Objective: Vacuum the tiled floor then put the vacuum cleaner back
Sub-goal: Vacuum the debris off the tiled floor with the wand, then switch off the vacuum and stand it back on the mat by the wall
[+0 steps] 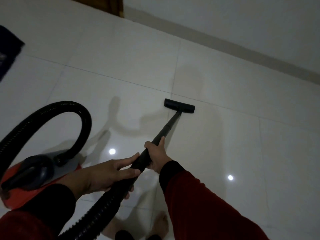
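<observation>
Glossy white tiled floor (225, 144) fills a dim room as a person works a vacuum wand (168, 126) across it, the flat black floor head (179, 106) resting on a grout line well out in front, short of the pale skirting (242, 49) along the far wall. The right hand (158, 157) is curled round the wand's lower end; the left hand (110, 174) wraps the grip just behind it, where the ribbed hose (97, 210) joins. That hose loops up and over to the red-and-grey vacuum cleaner (34, 172), which sits on the floor close at the person's left side. Judged from this, the vacuuming is under way, not finished: the head is on the floor and both hands are on the tool, and the tiles show no dirt to mark swept from unswept. Putting the machine back is not yet begun. A dark mat (8, 49) lies at the left edge, two ceiling lights glint off the tiles, and bare feet (161, 224) show below.
</observation>
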The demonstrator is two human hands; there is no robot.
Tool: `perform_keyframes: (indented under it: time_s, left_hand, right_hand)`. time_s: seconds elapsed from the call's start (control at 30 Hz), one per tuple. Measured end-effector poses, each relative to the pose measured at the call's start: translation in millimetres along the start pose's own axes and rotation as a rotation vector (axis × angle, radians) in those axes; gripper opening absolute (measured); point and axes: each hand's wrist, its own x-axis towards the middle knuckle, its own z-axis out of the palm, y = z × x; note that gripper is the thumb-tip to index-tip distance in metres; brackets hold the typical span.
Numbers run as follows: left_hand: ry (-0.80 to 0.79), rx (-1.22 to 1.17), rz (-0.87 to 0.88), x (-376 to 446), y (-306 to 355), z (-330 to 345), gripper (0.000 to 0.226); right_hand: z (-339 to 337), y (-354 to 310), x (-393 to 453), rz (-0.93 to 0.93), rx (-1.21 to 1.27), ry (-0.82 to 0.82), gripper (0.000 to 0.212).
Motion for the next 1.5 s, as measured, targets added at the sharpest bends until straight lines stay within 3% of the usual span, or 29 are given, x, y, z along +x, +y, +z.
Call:
perform_keyframes:
  time_s: [0.13, 0.27, 0.37, 0.43, 0.53, 0.63, 0.7, 0.83, 0.9, 1.0, 1.07, 1.13, 1.2, 1.27, 1.3, 1.5]
  left_hand:
    - [0.078, 0.008, -0.005, -26, -3, -54, 0.079]
    - [0.123, 0.056, 0.013, -44, -2, -114, 0.087]
    - [0.128, 0.019, -0.001, -53, 2, -157, 0.106]
    - [0.156, 0.037, -0.034, -57, 3, -185, 0.09]
    - [0.325, 0.211, -0.103, -70, -3, -228, 0.071]
    - [0.47, 0.257, -0.218, -86, -13, -263, 0.079]
    - [0.589, 0.375, -0.296, -95, -17, -275, 0.082]
    - [0.926, 0.735, -0.49, -103, -25, -282, 0.077]
    - [1.11, 0.868, -0.582, -101, -34, -274, 0.068]
    - [1.707, 0.853, -0.421, -86, -59, -255, 0.07]
    - [2.026, 0.487, -0.332, -66, -69, -242, 0.081]
    - [2.197, 0.03, -0.237, -46, -74, -233, 0.09]
    - [2.221, -0.299, 0.097, -32, -81, -227, 0.094]
    - [2.092, -0.511, 0.548, -26, -95, -224, 0.096]
    - [2.014, -0.568, 0.677, -25, -104, -223, 0.097]
    - [1.923, -0.341, 0.908, -28, -170, -230, 0.091]
  right_hand:
    - [62, -14, 10, -0.013, -0.084, -0.06, 0.09]
    - [113, -36, 32, -0.026, -0.154, -0.151, 0.096]
    - [138, -58, 46, -0.117, -0.509, -0.226, 0.095]
    - [153, -74, 58, -0.235, -0.842, -0.258, 0.087]
    - [177, -95, 88, -0.403, -1.18, -0.313, 0.071]
    - [212, -107, 119, -0.711, -1.504, -0.389, 0.07]
    - [241, -113, 131, -0.884, -1.672, -0.544, 0.075]
    - [292, -116, 151, -0.741, -1.656, -0.966, 0.045]
    - [308, -113, 157, -0.678, -1.564, -1.061, 0.046]
    - [321, -109, 163, -0.632, -1.482, -1.139, 0.05]
    - [324, -108, 163, -0.631, -1.463, -1.178, 0.053]
    - [324, -105, 159, -0.662, -1.472, -1.215, 0.057]
    - [323, -97, 154, -0.699, -1.503, -1.244, 0.061]
    - [321, -85, 151, -0.775, -1.561, -1.26, 0.064]
    - [321, -77, 150, -0.85, -1.598, -1.255, 0.066]
    - [334, -16, 145, -1.309, -1.638, -1.258, 0.081]
